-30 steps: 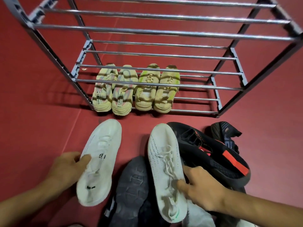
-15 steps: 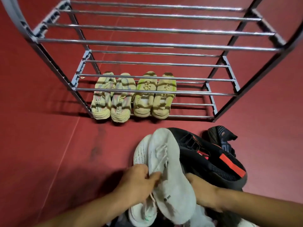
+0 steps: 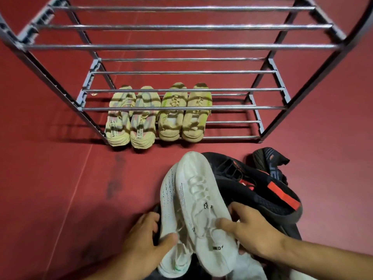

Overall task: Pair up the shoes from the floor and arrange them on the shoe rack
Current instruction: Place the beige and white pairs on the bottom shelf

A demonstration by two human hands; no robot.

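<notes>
Two white knit sneakers are pressed side by side, toes pointing away from me. My left hand (image 3: 148, 237) grips the left white sneaker (image 3: 168, 201) low on its side. My right hand (image 3: 248, 231) holds the right white sneaker (image 3: 199, 199) across its laces. They sit over a pile of dark shoes. The metal shoe rack (image 3: 181, 46) stands ahead. On its bottom shelf rest a beige pair with grey patches (image 3: 131, 120) and a beige pair with green accents (image 3: 184, 116), both at the left.
A black shoe with red stripes (image 3: 262, 190) lies right of the white pair, and another black shoe (image 3: 268, 160) lies behind it. More dark and white shoes are partly hidden under my hands. The floor is red all around. The rack's upper shelves hold nothing.
A second ago the white sneakers lay apart, one per hand. My left hand carried its sneaker rightward against the other, and now both are held together and turned more upright.
</notes>
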